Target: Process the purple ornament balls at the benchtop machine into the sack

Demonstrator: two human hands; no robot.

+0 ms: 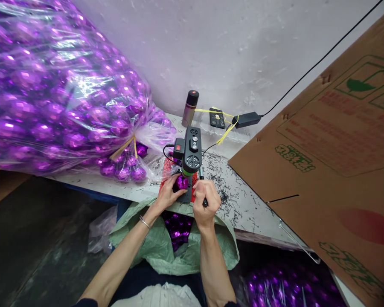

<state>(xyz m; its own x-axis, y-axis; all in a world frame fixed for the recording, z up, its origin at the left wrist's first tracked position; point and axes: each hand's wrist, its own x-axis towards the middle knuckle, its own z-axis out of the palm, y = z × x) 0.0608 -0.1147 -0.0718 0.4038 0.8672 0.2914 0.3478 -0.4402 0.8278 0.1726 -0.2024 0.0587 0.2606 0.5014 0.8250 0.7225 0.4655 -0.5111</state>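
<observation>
A small black bench machine (192, 147) with a red switch stands on the table. Below its head sits a shiny purple faceted ball (182, 182), held between the thumb and fingers of my left hand (168, 194). My right hand (207, 200) is wrapped round the black lever handle (205, 203) at the machine's right side; most of the lever is hidden by the fist. An open green sack (132, 221) with more purple balls (178, 228) inside lies below my hands, at the table's front edge.
A large clear bag of purple balls (51, 106), tied with yellow string, fills the left. A bottle (190, 108), phone (216, 118) and black adapter (248, 120) stand behind the machine. Short black bits (224, 187) litter the table (256, 213). A cardboard box (323, 170) bounds the right.
</observation>
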